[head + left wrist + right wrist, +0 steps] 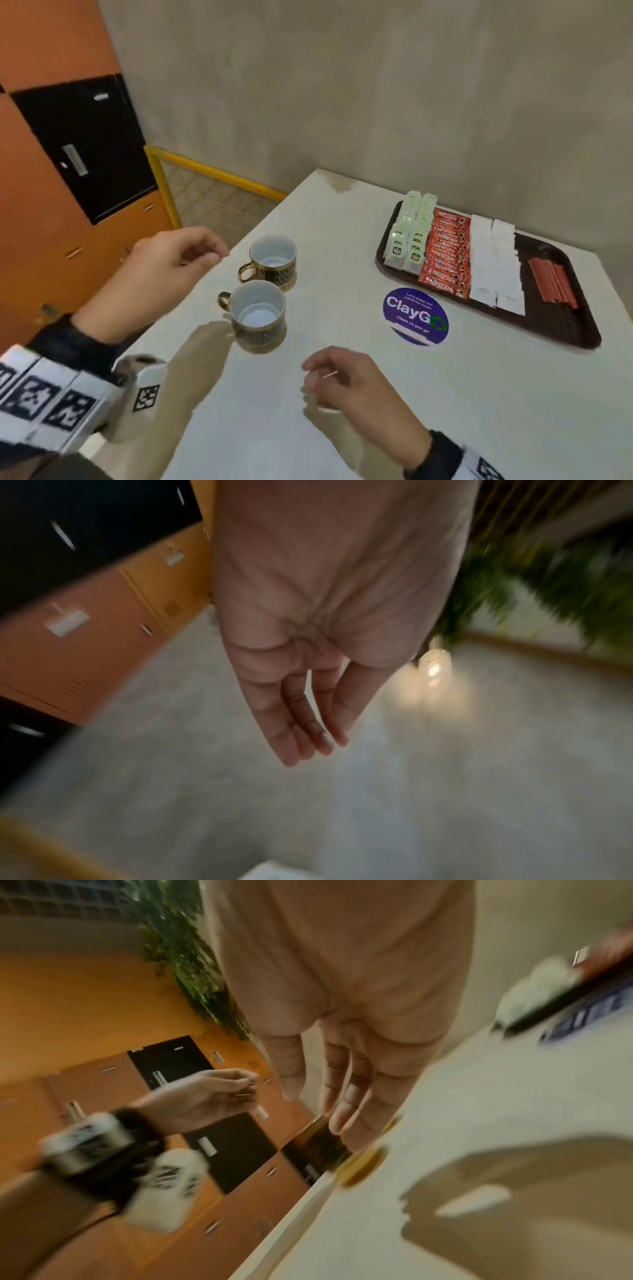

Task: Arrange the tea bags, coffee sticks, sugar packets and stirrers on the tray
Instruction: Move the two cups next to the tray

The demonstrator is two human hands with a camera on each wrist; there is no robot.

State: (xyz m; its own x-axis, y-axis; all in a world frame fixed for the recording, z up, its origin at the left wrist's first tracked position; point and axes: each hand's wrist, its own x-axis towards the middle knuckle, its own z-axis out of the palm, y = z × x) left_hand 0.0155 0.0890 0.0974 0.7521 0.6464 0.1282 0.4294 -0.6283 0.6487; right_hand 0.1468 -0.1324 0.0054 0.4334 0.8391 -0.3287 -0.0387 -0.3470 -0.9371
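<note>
At the table's far right, a dark brown tray (561,329) holds neat rows. From left to right lie green-and-white tea bags (409,233), red coffee sticks (447,253), white sugar packets (495,263) and reddish stirrers (551,279). My left hand (212,255) hovers over the table's left edge, well away from the tray. Its fingers (308,723) hang relaxed and hold nothing. My right hand (315,377) floats above the near middle of the table. Its fingers (335,1096) are loose and empty too.
Two patterned cups with gold handles (272,262) (258,315) stand between my hands. A round blue sticker (415,316) lies just in front of the tray. Orange and black lockers (51,171) and a yellow rail (212,171) stand beyond the table's left edge.
</note>
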